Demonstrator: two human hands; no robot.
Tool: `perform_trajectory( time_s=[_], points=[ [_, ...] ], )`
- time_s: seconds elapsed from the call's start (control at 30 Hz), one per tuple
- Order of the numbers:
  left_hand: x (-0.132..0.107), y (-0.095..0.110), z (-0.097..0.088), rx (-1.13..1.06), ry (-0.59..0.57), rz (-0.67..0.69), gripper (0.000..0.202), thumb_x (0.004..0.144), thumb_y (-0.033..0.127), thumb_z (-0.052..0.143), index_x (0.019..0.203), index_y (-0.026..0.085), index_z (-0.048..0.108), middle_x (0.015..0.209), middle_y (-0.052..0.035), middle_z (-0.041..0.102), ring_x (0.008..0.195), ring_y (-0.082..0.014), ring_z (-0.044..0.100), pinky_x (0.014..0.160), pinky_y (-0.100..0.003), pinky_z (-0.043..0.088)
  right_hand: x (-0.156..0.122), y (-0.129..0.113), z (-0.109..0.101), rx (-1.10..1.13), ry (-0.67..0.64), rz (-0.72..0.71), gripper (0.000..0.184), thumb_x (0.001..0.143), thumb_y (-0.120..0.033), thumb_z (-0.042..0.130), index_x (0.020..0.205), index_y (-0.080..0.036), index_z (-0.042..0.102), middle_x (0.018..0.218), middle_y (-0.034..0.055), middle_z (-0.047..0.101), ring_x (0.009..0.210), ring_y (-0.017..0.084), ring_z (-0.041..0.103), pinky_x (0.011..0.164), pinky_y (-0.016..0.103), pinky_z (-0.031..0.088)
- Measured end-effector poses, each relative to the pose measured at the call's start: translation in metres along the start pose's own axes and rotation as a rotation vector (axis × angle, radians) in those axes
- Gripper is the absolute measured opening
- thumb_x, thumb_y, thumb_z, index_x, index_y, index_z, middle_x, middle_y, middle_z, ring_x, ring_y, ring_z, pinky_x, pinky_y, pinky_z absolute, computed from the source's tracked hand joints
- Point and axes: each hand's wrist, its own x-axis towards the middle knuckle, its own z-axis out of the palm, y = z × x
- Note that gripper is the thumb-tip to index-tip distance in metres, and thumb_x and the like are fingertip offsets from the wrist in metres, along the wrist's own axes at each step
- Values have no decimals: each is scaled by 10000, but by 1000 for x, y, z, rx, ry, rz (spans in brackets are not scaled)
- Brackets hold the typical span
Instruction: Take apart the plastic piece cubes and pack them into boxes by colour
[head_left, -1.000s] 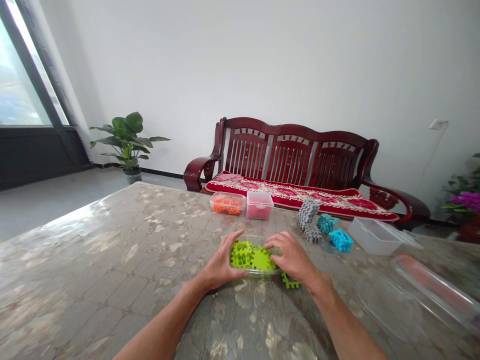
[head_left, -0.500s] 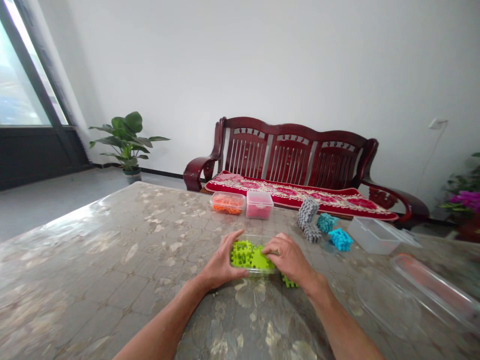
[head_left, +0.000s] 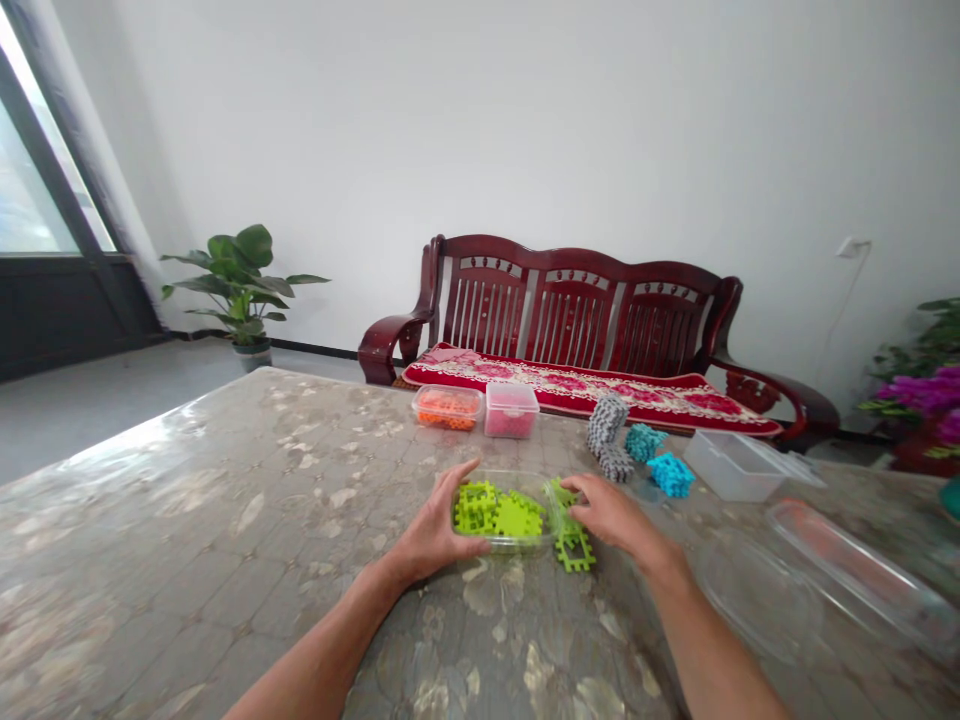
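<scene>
The big table (head_left: 225,520) has a shiny top with a leaf pattern. Behind it stands one dark red wooden bench (head_left: 570,310).

One clear box (head_left: 504,543) sits on the table near the front, between the two hands. Its long side runs from left to right. It lies flat with the open top facing up, and it is full of green pieces (head_left: 499,515), too many to count.

The left hand (head_left: 439,525) is curled around the left end of the clear box, with the thumb on the near side and the fingers on the far side. The right hand (head_left: 611,510) is at the right end. Its fingers are bent and touch loose green pieces (head_left: 574,550) just beside the box. It is hard to tell if they pinch one.

Farther back are two small closed boxes, one orange box (head_left: 448,406) and one pink box (head_left: 511,409), side by side. To the right are two grey stacks (head_left: 607,420), two blue clumps (head_left: 671,475), and one empty box (head_left: 731,465).
</scene>
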Motion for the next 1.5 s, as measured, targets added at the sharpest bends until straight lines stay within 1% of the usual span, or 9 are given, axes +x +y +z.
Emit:
perform_trajectory(
  time_s=[0.1,0.23,0.37,0.63,0.83,0.97,1.07,1.23,1.5],
  points=[
    [0,1,-1,4,-3,-4,1028,614,458,864,1477,229,356,1462,-148,421,1330,-366,449,1134,-547,358,1,0,6,-40,37,-96,599,653,-42,493,1190,-226,683,1271,86,663,1196,242,584,1067,392,398],
    [0,0,-2,-11,-1,-5,1050,611,466,869,1486,228,341,1459,-150,428,1335,-366,444,1131,-542,367,6,6,16,7,-12,-163,672,665,4,425,1262,-210,649,1410,85,574,1307,224,503,1142,432,322],
    [0,1,-2,-28,-5,-16,1049,614,459,869,1486,222,337,1465,-155,423,1341,-365,440,1129,-539,371,8,13,19,58,-48,-159,641,683,-10,449,1258,-216,645,1348,80,619,1255,219,543,1129,412,343],
    [0,3,-4,0,2,-22,1037,610,459,866,1481,234,351,1454,-148,431,1333,-372,449,1126,-548,369,7,13,16,-12,11,-99,501,744,-129,583,1237,-199,644,1329,109,619,1234,261,542,1091,415,357],
    [0,4,-3,1,-2,-13,1037,612,451,862,1483,230,345,1457,-149,425,1342,-371,438,1136,-547,354,6,9,17,-104,115,0,421,750,-206,637,1169,-220,662,1145,97,702,1086,256,621,977,362,438],
    [0,3,-3,3,1,-11,1032,607,435,867,1479,231,353,1462,-150,423,1338,-373,442,1133,-548,355,6,-9,3,51,220,33,478,764,-267,635,1236,-196,618,1129,103,709,970,235,663,892,355,492],
    [0,2,-2,-6,-5,-2,1039,609,439,868,1483,235,345,1465,-149,420,1335,-368,447,1130,-541,363,3,-37,-12,173,244,-59,510,752,-303,658,1253,-227,603,1108,67,716,918,215,668,848,344,513],
    [0,0,-1,-9,0,10,1035,623,443,861,1488,240,331,1461,-145,415,1336,-364,444,1134,-538,359,-2,-75,-17,80,180,-208,412,738,-227,681,1149,-250,659,1113,52,711,970,227,646,907,356,486],
    [0,-2,1,6,6,31,1022,619,450,863,1475,236,348,1442,-136,414,1313,-357,458,1127,-543,365,0,-77,2,-15,134,-269,301,768,-111,620,1033,-233,696,1148,45,693,1071,214,610,973,345,437]
  ],
)
